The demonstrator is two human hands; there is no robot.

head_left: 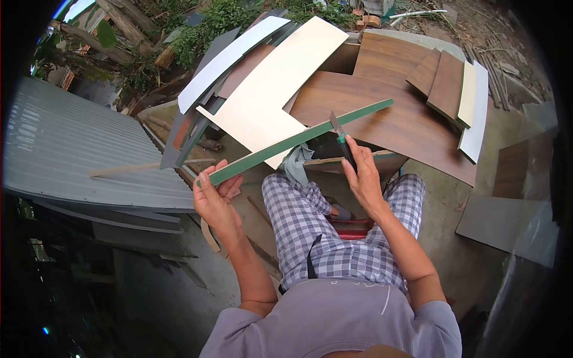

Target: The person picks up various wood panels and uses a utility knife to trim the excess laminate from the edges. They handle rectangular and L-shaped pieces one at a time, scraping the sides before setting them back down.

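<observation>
A long, narrow green strip of board [298,141] slants up to the right in front of me. My left hand [218,191] grips its lower left end between thumb and fingers. In my right hand [363,179] is a utility knife [342,140] with a dark handle and a green collar. Its blade points upward and overlaps the strip's edge, right of the strip's middle. Beneath the strip lies a cream panel [268,89], and a brown wood-grain panel [382,119] spreads out behind the knife.
White and cream offcuts [474,113] lie on the brown panels at the right. A grey-blue cloth [295,164] hangs near my knee. Corrugated metal sheeting [89,143] stretches along the left. A grey panel [501,224] rests low at the right, beside plastic sheeting.
</observation>
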